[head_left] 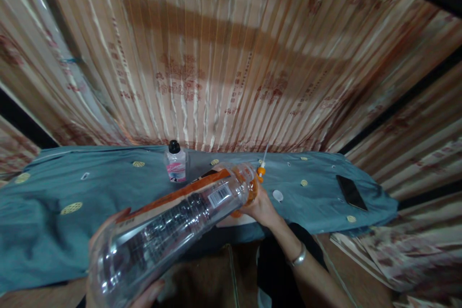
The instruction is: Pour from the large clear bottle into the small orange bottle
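A large clear plastic bottle (pixel 173 226) with an orange label and a barcode lies tilted, its base near the camera and its neck pointing away. My left hand (pixel 144 293) grips its base at the bottom left. My right hand (pixel 260 207), a metal bangle on its wrist, holds the bottle's orange neck end. An orange-tipped white nozzle (pixel 261 169) sticks up just beyond the neck. A small clear bottle (pixel 175 163) with a black cap and a pink label stands upright on the blue-green cloth (pixel 72 187).
A dark phone (pixel 351 192) lies on the cloth at the right. A small white round piece (pixel 277 196) lies beside my right hand. A striped brown curtain (pixel 224 57) hangs behind the cloth-covered surface. Patterned fabric lies at the lower right.
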The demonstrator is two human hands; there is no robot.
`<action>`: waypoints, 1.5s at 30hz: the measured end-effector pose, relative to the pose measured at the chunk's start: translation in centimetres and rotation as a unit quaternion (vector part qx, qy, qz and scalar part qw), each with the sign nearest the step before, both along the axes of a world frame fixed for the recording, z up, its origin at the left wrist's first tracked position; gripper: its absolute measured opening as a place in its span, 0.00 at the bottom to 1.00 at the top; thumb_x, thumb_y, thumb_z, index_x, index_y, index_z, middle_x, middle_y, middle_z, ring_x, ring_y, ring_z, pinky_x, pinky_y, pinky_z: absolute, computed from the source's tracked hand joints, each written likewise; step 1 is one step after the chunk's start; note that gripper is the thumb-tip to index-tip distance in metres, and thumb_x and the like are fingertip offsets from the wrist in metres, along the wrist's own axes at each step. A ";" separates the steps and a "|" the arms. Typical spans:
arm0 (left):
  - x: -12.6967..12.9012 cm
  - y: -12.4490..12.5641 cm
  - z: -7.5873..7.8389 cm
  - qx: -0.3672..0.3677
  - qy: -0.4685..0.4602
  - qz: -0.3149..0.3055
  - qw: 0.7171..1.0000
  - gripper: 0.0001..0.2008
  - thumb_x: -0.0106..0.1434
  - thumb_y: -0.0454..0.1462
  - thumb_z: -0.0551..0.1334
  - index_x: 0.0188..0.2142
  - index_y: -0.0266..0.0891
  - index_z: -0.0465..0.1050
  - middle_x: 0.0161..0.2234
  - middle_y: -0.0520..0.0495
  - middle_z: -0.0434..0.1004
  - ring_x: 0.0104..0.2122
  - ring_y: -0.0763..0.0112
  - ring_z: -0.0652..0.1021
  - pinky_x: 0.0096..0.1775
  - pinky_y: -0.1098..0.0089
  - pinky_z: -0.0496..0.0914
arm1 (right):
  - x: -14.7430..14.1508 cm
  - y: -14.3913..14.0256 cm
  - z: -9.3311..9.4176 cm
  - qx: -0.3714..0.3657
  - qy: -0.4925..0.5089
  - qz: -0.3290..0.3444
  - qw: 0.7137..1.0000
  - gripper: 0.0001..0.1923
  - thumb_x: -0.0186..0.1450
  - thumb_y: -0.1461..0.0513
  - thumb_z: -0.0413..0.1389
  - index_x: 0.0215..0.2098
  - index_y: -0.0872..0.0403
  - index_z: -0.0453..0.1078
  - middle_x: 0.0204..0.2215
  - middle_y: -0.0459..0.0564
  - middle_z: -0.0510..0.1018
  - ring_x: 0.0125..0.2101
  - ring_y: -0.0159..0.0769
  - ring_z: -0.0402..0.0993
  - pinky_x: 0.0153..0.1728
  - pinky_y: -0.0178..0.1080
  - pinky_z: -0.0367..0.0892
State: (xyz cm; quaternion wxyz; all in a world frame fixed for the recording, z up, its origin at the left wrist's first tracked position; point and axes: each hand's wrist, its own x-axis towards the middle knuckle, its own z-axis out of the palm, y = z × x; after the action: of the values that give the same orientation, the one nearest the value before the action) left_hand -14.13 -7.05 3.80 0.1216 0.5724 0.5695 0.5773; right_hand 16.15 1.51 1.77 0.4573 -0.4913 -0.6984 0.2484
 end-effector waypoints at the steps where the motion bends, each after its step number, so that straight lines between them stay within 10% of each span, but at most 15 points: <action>1: 0.1 0.0 0.0 -0.004 -0.003 -0.001 1.000 0.45 0.38 0.56 0.68 0.58 0.61 0.62 0.54 0.48 0.70 0.51 0.41 0.74 0.52 0.36 0.69 | 0.0 0.0 -0.1 -0.001 0.003 -0.002 1.000 0.49 0.47 0.63 0.70 0.63 0.50 0.54 0.56 0.55 0.73 0.55 0.47 0.71 0.58 0.49 0.66; 45: 0.3 -0.2 0.4 -0.007 0.009 0.001 1.000 0.42 0.44 0.54 0.67 0.60 0.63 0.59 0.56 0.49 0.68 0.55 0.40 0.71 0.54 0.33 0.66 | 0.1 0.0 -0.4 0.010 0.011 0.002 1.000 0.39 0.49 0.61 0.68 0.57 0.51 0.60 0.53 0.56 0.74 0.55 0.47 0.72 0.58 0.48 0.66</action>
State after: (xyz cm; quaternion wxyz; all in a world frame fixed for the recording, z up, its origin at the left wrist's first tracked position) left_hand -13.86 -7.25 4.16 0.1202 0.5760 0.5748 0.5686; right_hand 16.21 1.53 1.37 0.4690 -0.4827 -0.6970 0.2475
